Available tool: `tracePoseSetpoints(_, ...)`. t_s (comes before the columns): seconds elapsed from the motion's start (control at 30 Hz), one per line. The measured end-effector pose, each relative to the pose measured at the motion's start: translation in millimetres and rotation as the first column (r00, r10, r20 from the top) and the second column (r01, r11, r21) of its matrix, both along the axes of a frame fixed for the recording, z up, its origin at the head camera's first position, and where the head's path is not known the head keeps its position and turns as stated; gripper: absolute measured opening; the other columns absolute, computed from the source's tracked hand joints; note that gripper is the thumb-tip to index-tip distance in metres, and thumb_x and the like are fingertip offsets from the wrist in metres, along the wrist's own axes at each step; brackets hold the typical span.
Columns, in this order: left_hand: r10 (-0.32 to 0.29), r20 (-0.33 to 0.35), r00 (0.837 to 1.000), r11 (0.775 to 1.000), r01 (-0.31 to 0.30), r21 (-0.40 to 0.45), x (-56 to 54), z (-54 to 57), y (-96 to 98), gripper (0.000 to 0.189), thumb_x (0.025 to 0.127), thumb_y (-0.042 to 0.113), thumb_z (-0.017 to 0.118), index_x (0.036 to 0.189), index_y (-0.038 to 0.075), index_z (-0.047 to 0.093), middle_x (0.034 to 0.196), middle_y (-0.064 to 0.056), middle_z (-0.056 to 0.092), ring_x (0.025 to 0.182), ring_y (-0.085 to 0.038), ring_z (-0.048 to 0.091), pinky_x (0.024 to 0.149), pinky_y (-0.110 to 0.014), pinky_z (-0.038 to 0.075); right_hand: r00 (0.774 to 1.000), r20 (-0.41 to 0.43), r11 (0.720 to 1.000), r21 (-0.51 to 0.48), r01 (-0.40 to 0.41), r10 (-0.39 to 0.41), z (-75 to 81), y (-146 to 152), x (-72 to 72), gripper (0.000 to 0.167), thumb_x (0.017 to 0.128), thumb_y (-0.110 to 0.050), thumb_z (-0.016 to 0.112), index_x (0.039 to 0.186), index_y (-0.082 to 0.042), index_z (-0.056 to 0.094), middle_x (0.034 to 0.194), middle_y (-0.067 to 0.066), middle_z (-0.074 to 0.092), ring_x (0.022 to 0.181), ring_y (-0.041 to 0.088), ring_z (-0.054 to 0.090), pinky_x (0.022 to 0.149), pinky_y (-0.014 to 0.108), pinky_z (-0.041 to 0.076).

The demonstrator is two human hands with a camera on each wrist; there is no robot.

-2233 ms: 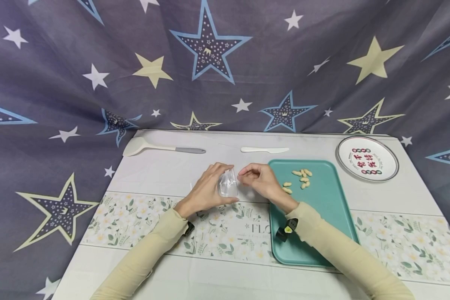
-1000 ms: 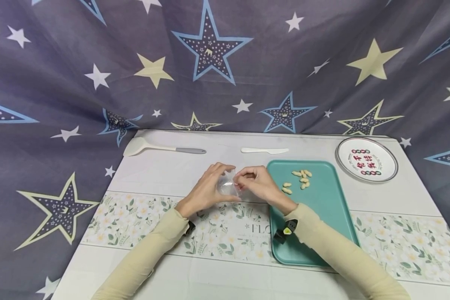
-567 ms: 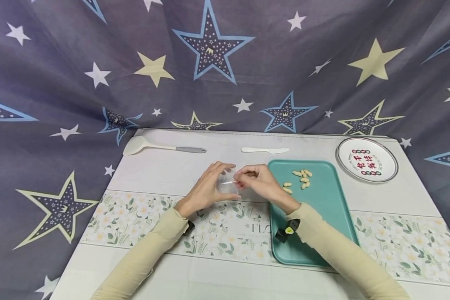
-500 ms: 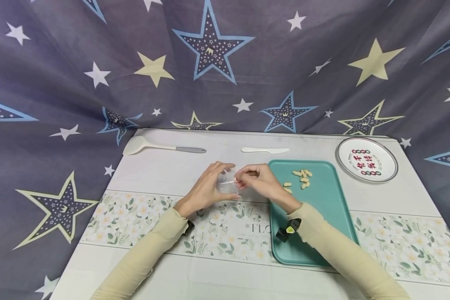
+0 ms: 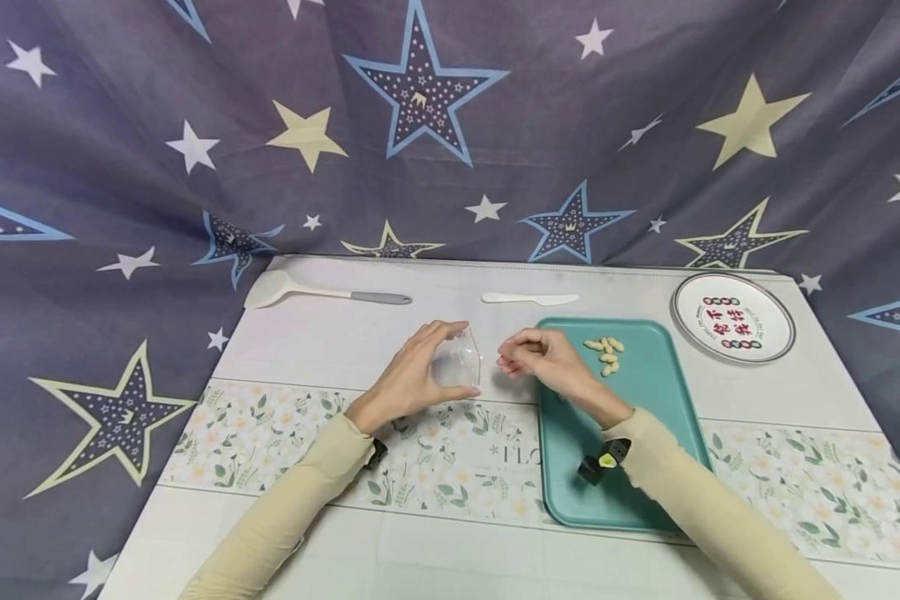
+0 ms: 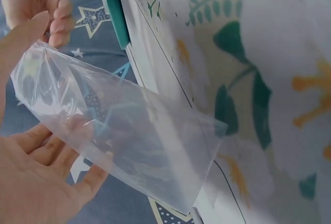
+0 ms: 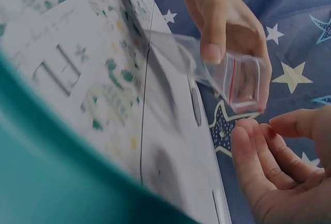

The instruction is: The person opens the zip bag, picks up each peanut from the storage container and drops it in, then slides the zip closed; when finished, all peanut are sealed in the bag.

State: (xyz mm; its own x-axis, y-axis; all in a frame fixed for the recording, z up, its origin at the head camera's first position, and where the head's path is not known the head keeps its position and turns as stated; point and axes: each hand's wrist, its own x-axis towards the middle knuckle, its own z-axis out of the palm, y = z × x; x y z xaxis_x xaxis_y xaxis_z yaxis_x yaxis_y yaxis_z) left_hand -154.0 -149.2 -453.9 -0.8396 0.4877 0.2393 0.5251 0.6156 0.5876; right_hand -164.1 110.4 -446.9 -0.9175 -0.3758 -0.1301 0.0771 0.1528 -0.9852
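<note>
My left hand (image 5: 412, 375) holds a clear zip-lock bag (image 5: 456, 360) at its mouth, thumb at the near side and fingers at the far side. A red line runs along the bag's mouth in the right wrist view, while the left wrist view shows the clear body of the bag (image 6: 134, 131) hanging away from the hand. Just right of the mouth is my right hand (image 5: 551, 365), apart from the bag. Its fingers (image 7: 295, 162) are loosely bent, thumb close to the forefinger, and nothing shows between them. Peanuts (image 5: 607, 354) in shells lie on the green tray (image 5: 637, 433).
The right wrist and forearm are over the tray. A white knife (image 5: 528, 298) and a white spatula (image 5: 300, 289) with a grey handle lie along the table's back. A printed round plate (image 5: 765, 342) sits at the back right. Behind hangs a starry cloth (image 5: 450, 200).
My right hand moved in to the bag's mouth, its fingers at the edge, then drew back right. The mouth now looks wider and rounder. The left hand stayed nearly in place.
</note>
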Motion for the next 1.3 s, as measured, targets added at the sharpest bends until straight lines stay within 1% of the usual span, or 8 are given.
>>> tracePoseSetpoints(0.13,-0.001,-0.014,1.0,1.0,0.001,-0.006,0.1,0.9,-0.4,0.097,0.076,0.046,0.093,0.155,0.013,0.047,0.145,-0.008,0.061,0.137,-0.025,0.054,0.121,-0.05,0.041,1.0,-0.004,0.999,0.049,0.013,-0.013,-1.7,14,2.1,0.031,0.105,-0.008,0.059,0.122,0.017,0.064,0.11,0.032,0.073,0.09,0.025,0.078,0.081,0.033,0.066)
tracePoseSetpoints(0.3,0.001,-0.026,1.0,1.0,-0.001,0.001,-0.3,1.3,-0.8,0.094,0.077,0.044,0.092,0.154,0.013,0.048,0.144,-0.009,0.061,0.136,-0.025,0.054,0.121,-0.05,0.041,0.999,-0.017,0.993,0.113,0.038,-0.036,-3.3,33,5.2,0.031,0.105,-0.01,0.061,0.122,0.016,0.064,0.112,0.032,0.073,0.092,0.026,0.078,0.082,0.036,0.066)
tracePoseSetpoints(0.47,-0.001,-0.025,1.0,1.0,0.002,0.016,-1.1,1.9,-0.8,0.093,0.076,0.043,0.093,0.153,0.013,0.049,0.144,-0.01,0.06,0.137,-0.023,0.054,0.121,-0.046,0.043,0.998,-0.047,0.988,0.143,0.051,-0.045,-6.8,49,8.5,0.027,0.102,-0.008,0.065,0.118,0.013,0.066,0.108,0.031,0.074,0.087,0.022,0.077,0.079,0.037,0.066)
tracePoseSetpoints(0.7,0.0,-0.025,1.0,0.999,0.002,0.054,-2.0,5.2,-0.3,0.092,0.074,0.04,0.094,0.151,0.012,0.051,0.143,-0.009,0.059,0.135,-0.023,0.056,0.117,-0.044,0.048,0.993,-0.095,0.978,0.192,0.087,-0.07,-9.4,69,12.7,0.026,0.097,-0.007,0.072,0.115,0.012,0.068,0.102,0.034,0.074,0.077,0.023,0.077,0.074,0.035,0.066)
tracePoseSetpoints(0.87,-0.011,-0.026,1.0,0.997,0.013,0.08,-2.8,5.9,-0.6,0.092,0.074,0.039,0.095,0.15,0.012,0.051,0.141,-0.012,0.06,0.133,-0.023,0.057,0.115,-0.044,0.049,0.983,-0.169,0.945,0.301,0.124,-0.075,-11.5,79,15.2,0.024,0.095,-0.009,0.075,0.112,0.008,0.071,0.103,0.027,0.076,0.081,0.021,0.076,0.071,0.031,0.064)
tracePoseSetpoints(1.0,-0.017,-0.034,0.999,0.996,0.02,0.087,-2.9,5.7,-1.3,0.091,0.075,0.039,0.094,0.151,0.012,0.051,0.14,-0.012,0.061,0.131,-0.022,0.058,0.115,-0.044,0.05,0.967,-0.246,0.909,0.385,0.157,-0.062,-14.6,85,15.3,0.02,0.092,-0.007,0.078,0.109,0.004,0.074,0.102,0.022,0.076,0.082,0.018,0.073,0.069,0.022,0.06)
tracePoseSetpoints(1.1,-0.019,-0.036,0.999,0.996,0.022,0.089,-3.0,6.0,-1.5,0.091,0.075,0.04,0.094,0.151,0.012,0.051,0.141,-0.012,0.061,0.133,-0.022,0.057,0.115,-0.044,0.049,0.957,-0.288,0.892,0.42,0.169,-0.046,-17.5,87,15.2,0.018,0.09,-0.004,0.079,0.106,0.003,0.075,0.098,0.02,0.077,0.081,0.016,0.072,0.069,0.018,0.058)
tracePoseSetpoints(1.3,-0.017,-0.037,0.999,0.996,0.021,0.087,-2.7,5.7,-1.8,0.09,0.076,0.04,0.093,0.151,0.012,0.051,0.142,-0.011,0.061,0.134,-0.022,0.056,0.115,-0.044,0.049,0.943,-0.332,0.865,0.468,0.181,-0.018,-22.3,88,16.0,0.016,0.087,-0.001,0.081,0.102,0.001,0.076,0.091,0.016,0.078,0.078,0.017,0.072,0.067,0.018,0.057)
